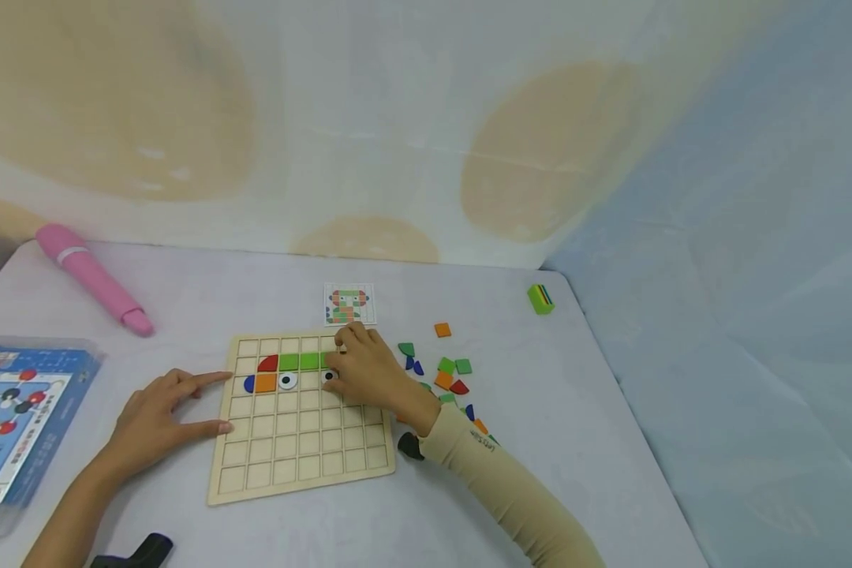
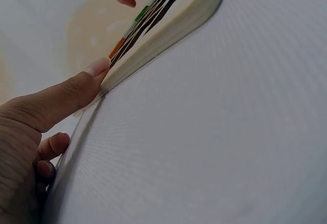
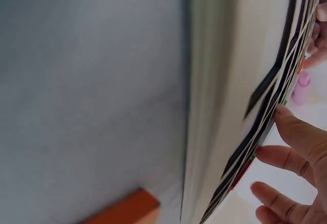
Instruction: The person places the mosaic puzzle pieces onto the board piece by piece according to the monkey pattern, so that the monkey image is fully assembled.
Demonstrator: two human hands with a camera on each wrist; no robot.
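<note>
The left hand (image 1: 152, 414) has its thumb and index finger set wide apart, both tips touching the left edge of the wooden grid board (image 1: 309, 444), which lies on the worktop (image 1: 596, 473), nearer its left edge than its right. The right hand (image 1: 372, 371) reaches over the board's right edge with fingers slightly bent and separated, the thumb and index tips touching the board's upper right area, beside an eye disc (image 1: 329, 376). Green squares (image 1: 288, 362) occupy the board's second row, and loose coloured pieces (image 1: 443, 380) lie beyond its right edge.
</note>
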